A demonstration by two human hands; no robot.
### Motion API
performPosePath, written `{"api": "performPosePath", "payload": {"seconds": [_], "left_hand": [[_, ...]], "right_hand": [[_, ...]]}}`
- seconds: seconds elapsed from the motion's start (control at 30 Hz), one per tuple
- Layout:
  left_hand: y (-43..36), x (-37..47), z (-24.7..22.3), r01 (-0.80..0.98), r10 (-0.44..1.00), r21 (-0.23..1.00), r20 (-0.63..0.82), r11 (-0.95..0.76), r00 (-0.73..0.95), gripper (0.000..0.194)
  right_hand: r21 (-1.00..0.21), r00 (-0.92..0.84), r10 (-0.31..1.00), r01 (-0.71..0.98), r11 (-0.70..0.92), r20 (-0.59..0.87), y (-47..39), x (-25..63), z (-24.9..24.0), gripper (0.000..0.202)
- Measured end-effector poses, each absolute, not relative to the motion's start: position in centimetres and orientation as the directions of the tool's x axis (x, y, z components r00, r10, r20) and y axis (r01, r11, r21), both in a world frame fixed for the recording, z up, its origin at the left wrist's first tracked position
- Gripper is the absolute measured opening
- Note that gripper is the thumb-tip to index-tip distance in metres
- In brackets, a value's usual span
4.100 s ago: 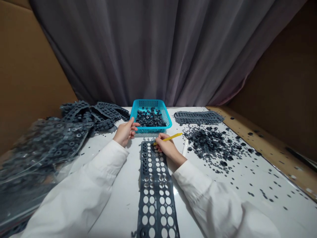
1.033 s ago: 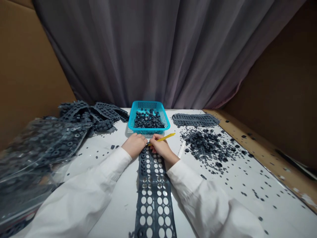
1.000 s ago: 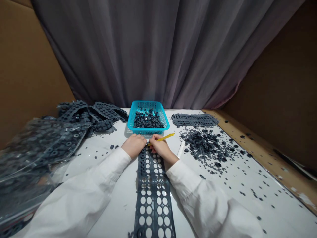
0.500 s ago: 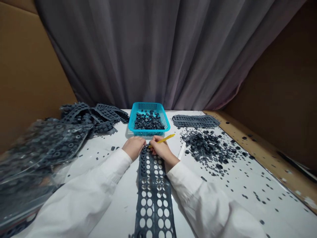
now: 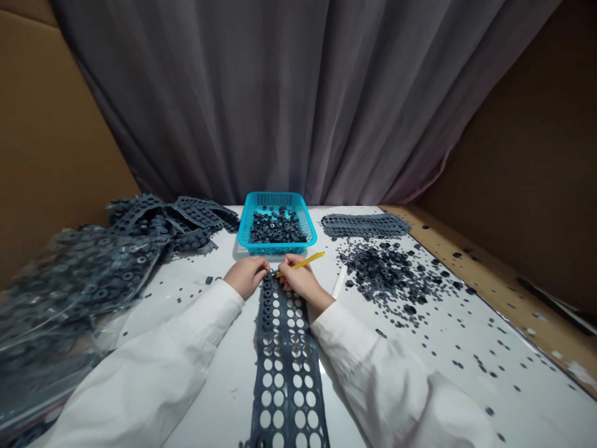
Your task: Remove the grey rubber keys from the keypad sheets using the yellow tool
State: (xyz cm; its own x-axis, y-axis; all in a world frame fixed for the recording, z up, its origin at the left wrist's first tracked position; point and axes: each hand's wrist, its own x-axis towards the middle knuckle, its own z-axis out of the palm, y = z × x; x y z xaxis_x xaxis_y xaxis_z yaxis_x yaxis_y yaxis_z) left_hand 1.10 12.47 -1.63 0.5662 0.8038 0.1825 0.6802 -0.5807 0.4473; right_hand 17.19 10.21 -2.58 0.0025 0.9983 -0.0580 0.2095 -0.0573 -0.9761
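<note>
A long black rubber strip [image 5: 290, 348], punched with rows of round holes, runs from the near edge up to my hands. Several thick ring-shaped pieces [image 5: 267, 305] still sit in its far left row; most other holes show white table through them. My left hand [image 5: 246, 277] is closed in a pinch at the strip's far left corner. In my right hand [image 5: 301, 281] is a slim yellow pen-shaped tool [image 5: 310, 259], its tip down at the strip's far end, close to the left fingertips. What lies between those fingertips is too small to make out.
Behind my hands stands a blue basket [image 5: 313, 239] with small black pieces. Left are a clear bag of rings [image 5: 93, 280] and piled strips [image 5: 186, 214]. Right are black scraps [image 5: 392, 274], another strip [image 5: 366, 225] and a white stick [image 5: 340, 281]. A grey curtain [image 5: 242, 99] hangs behind.
The whole view has shifted slightly left. My left fingertips have drawn a little away from the yellow tool's tip; the right hand keeps its grip near the same spot.
</note>
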Motion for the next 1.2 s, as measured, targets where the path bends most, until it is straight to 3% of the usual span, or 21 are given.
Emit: {"api": "performPosePath", "payload": {"seconds": [0.43,1.2], "left_hand": [[12.9,1.2,-2.7,0.626,0.891,0.658,0.164,-0.419,0.424,0.016],[13.1,1.1,-3.4,0.566,0.910,0.733,0.182,-0.378,0.373,0.018]], "right_hand": [[-0.976,-0.009,0.998,0.210,-0.061,-0.064,10.5,17.3,-3.0,0.013],[-0.980,-0.010,0.998,0.189,-0.055,-0.057,10.4,17.3,-2.8,0.014]]}}
